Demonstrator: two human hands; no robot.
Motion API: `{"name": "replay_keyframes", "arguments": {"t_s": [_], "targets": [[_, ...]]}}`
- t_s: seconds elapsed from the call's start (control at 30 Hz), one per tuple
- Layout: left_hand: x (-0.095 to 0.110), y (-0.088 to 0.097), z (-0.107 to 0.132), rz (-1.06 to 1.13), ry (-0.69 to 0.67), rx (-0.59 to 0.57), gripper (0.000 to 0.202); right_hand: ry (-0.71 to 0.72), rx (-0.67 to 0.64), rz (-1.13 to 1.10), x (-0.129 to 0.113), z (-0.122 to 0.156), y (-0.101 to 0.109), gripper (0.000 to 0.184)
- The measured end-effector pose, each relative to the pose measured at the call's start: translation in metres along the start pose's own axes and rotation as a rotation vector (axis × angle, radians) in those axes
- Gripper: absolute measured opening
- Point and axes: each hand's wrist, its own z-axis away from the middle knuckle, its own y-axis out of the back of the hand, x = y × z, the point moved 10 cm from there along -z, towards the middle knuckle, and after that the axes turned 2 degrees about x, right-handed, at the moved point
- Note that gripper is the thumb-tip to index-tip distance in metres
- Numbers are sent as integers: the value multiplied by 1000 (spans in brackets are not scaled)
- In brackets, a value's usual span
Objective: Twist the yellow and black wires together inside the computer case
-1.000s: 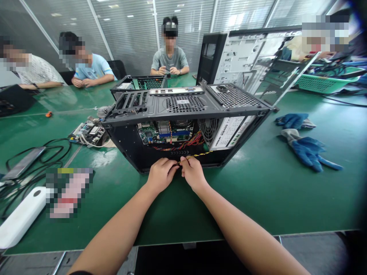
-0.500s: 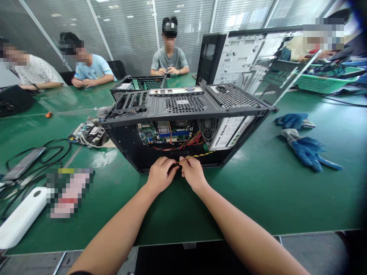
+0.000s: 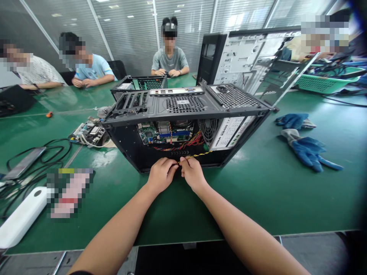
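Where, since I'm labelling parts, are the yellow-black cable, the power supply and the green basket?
Yellow-black cable (image 3: 200, 154): head view, exposed twisted stretch.
Power supply (image 3: 229, 133): head view, labelled side.
Green basket (image 3: 318, 84): head view, front wall.

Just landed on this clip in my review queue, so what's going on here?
The person's left hand and right hand pinch a yellow-and-black cable at the lower near edge of an open computer case standing on a green table. The cable runs rightward from the hands; its left end is not visible. A motherboard and power supply show inside.
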Motion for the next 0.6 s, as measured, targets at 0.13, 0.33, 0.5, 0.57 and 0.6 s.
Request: {"name": "replay_keyframes", "arguments": {"t_s": [0.13, 0.33, 0.5, 0.57, 0.6], "targets": [[0, 1, 0, -7, -4, 14, 9, 9, 4, -2, 1, -1, 1, 35], [-5, 1, 2, 17, 29, 33, 11, -6, 5, -20, 3, -1, 0, 37], [-3, 0, 2, 16, 25, 16, 7, -24, 16, -85, 5, 0, 0, 41], [-2, 0, 1, 13, 17, 8, 8, -31, 14, -113, 6, 0, 0, 41], [-1, 0, 1, 13, 14, 6, 8, -33, 11, -119, 6, 0, -1, 41]]}}
